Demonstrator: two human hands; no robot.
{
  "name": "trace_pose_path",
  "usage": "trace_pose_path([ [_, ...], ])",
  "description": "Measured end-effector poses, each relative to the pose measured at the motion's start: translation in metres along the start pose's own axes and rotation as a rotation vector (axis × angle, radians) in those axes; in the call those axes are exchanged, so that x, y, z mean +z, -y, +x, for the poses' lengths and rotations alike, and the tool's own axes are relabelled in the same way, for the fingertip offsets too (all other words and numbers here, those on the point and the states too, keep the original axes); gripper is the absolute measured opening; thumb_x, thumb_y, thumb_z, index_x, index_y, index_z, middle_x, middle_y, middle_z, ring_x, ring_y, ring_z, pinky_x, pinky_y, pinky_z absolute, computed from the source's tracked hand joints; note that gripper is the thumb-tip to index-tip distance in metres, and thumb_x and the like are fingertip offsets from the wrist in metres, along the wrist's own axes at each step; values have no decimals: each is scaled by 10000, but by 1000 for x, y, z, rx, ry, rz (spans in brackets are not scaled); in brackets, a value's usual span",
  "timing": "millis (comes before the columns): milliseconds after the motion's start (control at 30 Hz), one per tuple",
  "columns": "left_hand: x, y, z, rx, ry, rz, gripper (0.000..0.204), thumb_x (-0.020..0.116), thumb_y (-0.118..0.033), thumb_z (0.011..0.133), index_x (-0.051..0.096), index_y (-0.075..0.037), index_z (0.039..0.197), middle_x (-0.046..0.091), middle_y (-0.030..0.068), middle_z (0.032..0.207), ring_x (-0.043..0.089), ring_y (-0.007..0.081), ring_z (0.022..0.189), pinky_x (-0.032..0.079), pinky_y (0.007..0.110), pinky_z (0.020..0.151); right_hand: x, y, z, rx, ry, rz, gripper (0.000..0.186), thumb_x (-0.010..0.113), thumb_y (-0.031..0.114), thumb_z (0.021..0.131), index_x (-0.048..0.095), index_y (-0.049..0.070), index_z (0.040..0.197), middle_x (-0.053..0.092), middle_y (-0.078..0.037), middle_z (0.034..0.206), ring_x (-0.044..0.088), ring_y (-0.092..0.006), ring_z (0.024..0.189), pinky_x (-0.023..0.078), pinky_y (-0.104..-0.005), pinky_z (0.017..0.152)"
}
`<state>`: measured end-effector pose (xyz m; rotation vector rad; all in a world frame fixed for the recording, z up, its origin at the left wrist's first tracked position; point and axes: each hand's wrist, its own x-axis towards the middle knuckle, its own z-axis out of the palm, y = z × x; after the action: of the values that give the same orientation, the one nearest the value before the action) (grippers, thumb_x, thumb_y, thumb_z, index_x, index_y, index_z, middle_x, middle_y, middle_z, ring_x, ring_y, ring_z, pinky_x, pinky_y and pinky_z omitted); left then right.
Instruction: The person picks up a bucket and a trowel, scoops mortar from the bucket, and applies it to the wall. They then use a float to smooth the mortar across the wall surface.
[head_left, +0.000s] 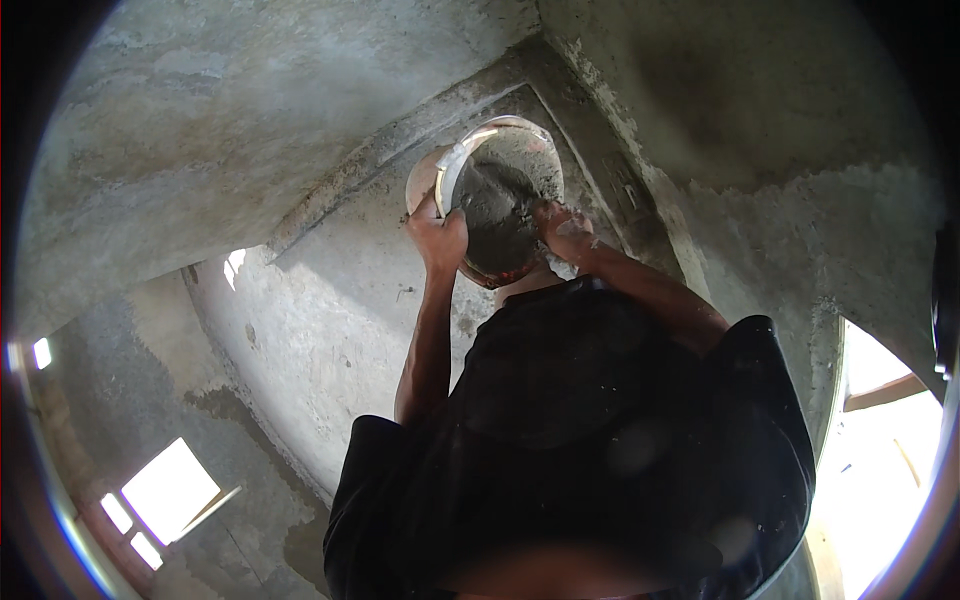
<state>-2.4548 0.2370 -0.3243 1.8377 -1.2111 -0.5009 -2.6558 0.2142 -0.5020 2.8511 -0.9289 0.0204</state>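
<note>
A round, pale, mortar-smeared bucket (424, 182) is tilted so that its mouth faces me. Wet grey mortar (495, 205) fills much of the inside. My left hand (438, 238) is closed around the bucket's left rim, with the thumb on the near side. At the right rim, my right hand (566, 232) grips the edge, its fingers curled inward against the mortar. Grey smears cover the right hand and wrist. The bucket's underside and the undersides of both hands are hidden.
Rough cement-plastered walls (230, 120) meet in a corner beyond the bucket, with a raised ledge (385, 150) running along their base. Below lies a grey concrete floor (310, 330). Bright openings (172, 488) show at the lower left, and a larger bright opening (875, 490) stands at the right.
</note>
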Motion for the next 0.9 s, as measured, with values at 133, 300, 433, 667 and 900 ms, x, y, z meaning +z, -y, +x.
trace_pose_path([
  [133, 8, -18, -9, -43, 39, 38, 349, 475, 10, 579, 589, 28, 909, 608, 173, 773, 607, 278, 729, 454, 309, 687, 32, -14, -14, -307, -115, -430, 368, 463, 247, 799, 462, 58, 1115, 491, -167, 1055, 506, -325, 963, 436, -419, 764],
  [300, 18, -29, -22, 174, 26, 5, 293, 483, 4, 576, 585, 35, 849, 589, 164, 705, 590, 250, 649, 449, 311, 635, -42, -59, -15, -6, 418, 1227, 489, 600, 416, 688, 541, 71, 1029, 493, -149, 1099, 482, -340, 991, 439, -430, 765],
  [433, 17, -18, -25, -107, 26, 37, 161, 497, -13, 570, 545, 36, 715, 485, 101, 539, 451, 122, 504, 395, 283, 502, -50, -63, -47, 152, 485, 1255, 491, 622, 431, 668, 568, 68, 995, 511, -143, 1082, 483, -332, 992, 426, -423, 793],
  [667, 45, 13, -42, -199, -103, -73, 101, 497, -32, 582, 521, 29, 659, 464, 73, 507, 431, 115, 486, 383, 284, 479, -46, -50, -72, 308, 294, 949, 576, 608, 406, 684, 458, 89, 1141, 549, -170, 987, 529, -346, 910, 421, -435, 800],
  [900, 51, 45, -68, -333, -172, 110, 316, 509, -64, 569, 593, 21, 862, 586, 167, 640, 586, 247, 604, 442, 350, 578, -9, -38, -81, 185, 419, 1011, 535, 571, 384, 718, 451, 74, 1137, 533, -191, 1007, 499, -367, 937, 389, -451, 824],
])
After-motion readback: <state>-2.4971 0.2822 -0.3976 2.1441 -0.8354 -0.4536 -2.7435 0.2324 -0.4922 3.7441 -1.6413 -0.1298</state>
